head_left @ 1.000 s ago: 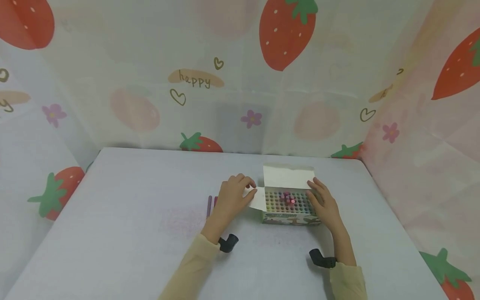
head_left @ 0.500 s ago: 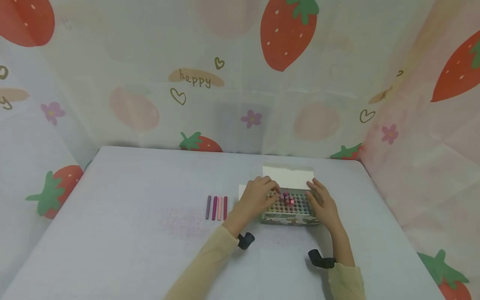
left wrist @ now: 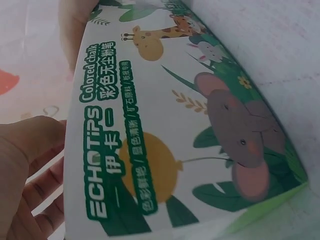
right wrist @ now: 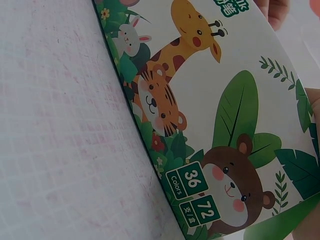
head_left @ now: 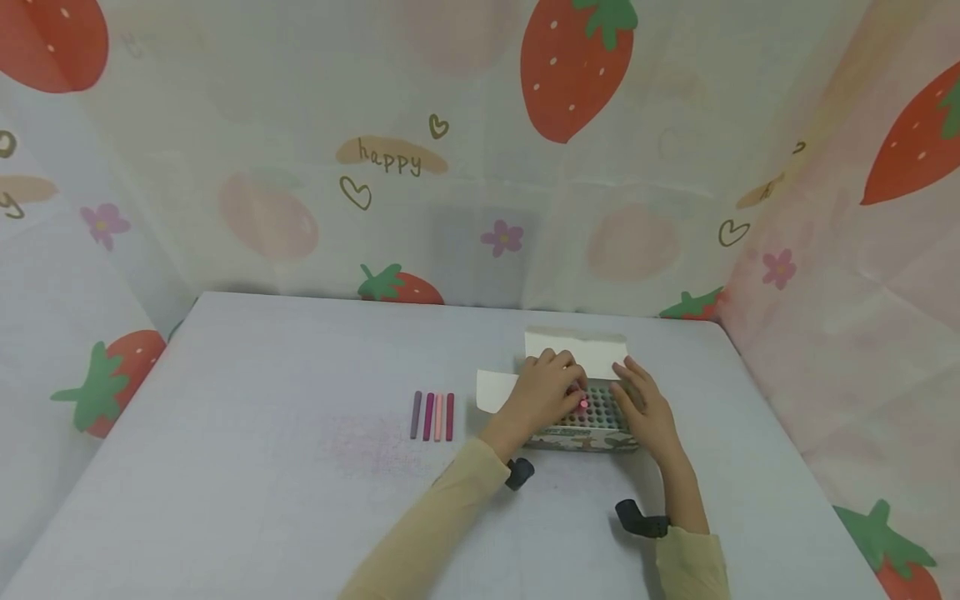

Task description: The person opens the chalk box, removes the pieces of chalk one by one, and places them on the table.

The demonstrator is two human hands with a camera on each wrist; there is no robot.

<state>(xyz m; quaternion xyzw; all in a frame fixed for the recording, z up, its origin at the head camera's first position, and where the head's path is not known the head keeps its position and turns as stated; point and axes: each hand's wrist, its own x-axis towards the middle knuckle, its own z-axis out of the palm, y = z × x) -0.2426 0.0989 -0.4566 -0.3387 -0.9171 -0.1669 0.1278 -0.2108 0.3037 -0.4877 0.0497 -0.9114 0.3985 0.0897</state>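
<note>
A chalk box [head_left: 588,439] with printed animals stands on the table, its lid raised at the back. Several pink and purple chalk sticks [head_left: 583,403] poke up above a tray with rows of round holes [head_left: 602,408]. Over the left part of the tray, my left hand [head_left: 542,393] bends its fingers down around these sticks; whether it pinches one is hidden. At the box's right end rests my right hand [head_left: 651,408], thumb over the rim and fingers extended toward the lid. In the left wrist view, the box front [left wrist: 165,125] covers the left fingertips.
Several chalk sticks [head_left: 438,417] lie side by side left of the box. The white side flap [head_left: 495,390] sticks out to the left, and the lid [head_left: 596,354] stands behind the tray. Faint pink dust [head_left: 375,446] marks the white tabletop [head_left: 262,500].
My left hand has moved right, from the box's side flap to the sticks poking up in the tray, uncovering the chalk on the table. The right hand stays at the box's right end.
</note>
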